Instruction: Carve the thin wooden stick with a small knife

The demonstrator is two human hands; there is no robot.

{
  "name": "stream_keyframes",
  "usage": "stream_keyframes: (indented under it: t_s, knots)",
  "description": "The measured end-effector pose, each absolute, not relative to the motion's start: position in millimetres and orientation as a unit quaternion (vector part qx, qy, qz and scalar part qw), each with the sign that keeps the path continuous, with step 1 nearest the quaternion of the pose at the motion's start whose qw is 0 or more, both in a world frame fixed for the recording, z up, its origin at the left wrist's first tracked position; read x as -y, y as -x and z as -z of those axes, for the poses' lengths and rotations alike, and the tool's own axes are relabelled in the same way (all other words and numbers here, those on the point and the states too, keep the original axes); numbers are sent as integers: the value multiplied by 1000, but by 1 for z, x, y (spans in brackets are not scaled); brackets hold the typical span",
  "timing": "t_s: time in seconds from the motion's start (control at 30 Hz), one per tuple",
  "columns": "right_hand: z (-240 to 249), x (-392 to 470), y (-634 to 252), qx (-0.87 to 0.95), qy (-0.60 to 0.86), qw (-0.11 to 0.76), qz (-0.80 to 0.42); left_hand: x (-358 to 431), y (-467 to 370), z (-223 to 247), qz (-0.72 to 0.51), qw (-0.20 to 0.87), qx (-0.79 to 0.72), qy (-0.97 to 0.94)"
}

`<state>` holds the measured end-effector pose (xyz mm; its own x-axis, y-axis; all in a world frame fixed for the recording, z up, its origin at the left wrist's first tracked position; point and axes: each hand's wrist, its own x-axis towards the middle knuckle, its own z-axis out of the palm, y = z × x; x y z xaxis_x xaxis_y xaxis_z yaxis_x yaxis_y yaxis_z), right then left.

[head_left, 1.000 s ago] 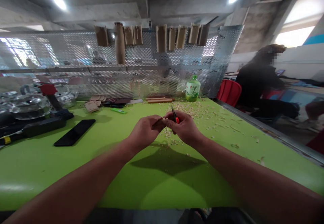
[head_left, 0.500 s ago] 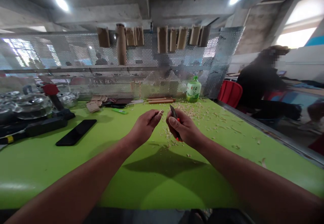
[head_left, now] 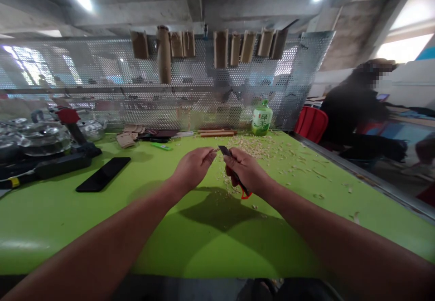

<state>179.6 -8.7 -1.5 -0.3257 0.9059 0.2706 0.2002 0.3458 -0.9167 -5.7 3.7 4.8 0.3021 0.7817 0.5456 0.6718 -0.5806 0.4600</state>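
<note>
Above the green table [head_left: 163,246], my left hand [head_left: 194,167] pinches a small pale piece of wood [head_left: 216,150], mostly hidden by the fingers. My right hand [head_left: 246,169] is wrapped round a carving knife [head_left: 224,150] with a dark blade and some red at its lower end. The blade points up and left, its tip close to the pale piece; whether they touch I cannot tell. Pale wood shavings [head_left: 251,149] lie scattered behind and under my right hand.
A black phone [head_left: 103,174] lies at left, near clear glass pots [head_left: 44,138] and a red-headed tool [head_left: 68,116]. At the back are a green box cutter [head_left: 161,146], wood strips [head_left: 217,133] and a green bottle [head_left: 261,118]. A person [head_left: 356,101] sits at right beyond a red chair [head_left: 311,123].
The knife has turned so its blade leans left, toward the pale piece, and more of its red end shows below my right hand. My left hand has shifted slightly left.
</note>
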Motion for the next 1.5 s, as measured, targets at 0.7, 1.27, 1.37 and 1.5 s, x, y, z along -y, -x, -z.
stream_keyframes:
  t_s: [0.7, 1.27, 1.37, 1.5]
  knots:
    - [5, 11, -182, 719, 432, 433, -329, 7, 1, -11, -374, 93, -454, -803]
    - [-1, 14, -181, 700, 437, 455, -335, 7, 2, -12, -373, 78, -467, -797]
    - [2, 14, -180, 706, 436, 443, -340, 7, 2, -11, -376, 77, -463, -799]
    - [2, 14, -179, 704, 442, 441, -339, 8, 1, -11, -375, 77, -462, -800]
